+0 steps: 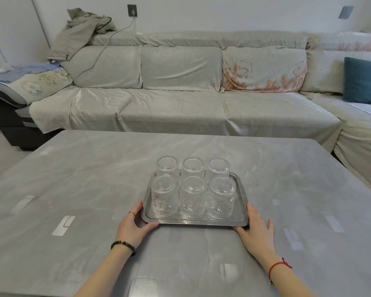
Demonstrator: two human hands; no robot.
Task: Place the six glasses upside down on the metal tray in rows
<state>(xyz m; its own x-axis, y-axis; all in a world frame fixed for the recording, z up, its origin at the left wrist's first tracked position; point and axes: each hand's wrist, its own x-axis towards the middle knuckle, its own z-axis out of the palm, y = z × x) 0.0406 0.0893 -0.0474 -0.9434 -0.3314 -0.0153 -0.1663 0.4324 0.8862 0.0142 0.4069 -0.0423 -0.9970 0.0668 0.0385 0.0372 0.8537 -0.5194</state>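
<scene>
A metal tray lies on the grey table, a little in front of me. Several clear ribbed glasses stand upside down on it in two rows of three: back row, front row. My left hand rests at the tray's near left corner, thumb along the front rim and fingers up its left side. My right hand lies at the near right corner, fingers spread against the rim. Whether either hand grips the tray or only touches it is unclear.
A long sofa under pale covers runs behind the table and turns along the right side, with a teal cushion on it. A jacket and a cable hang over its left back.
</scene>
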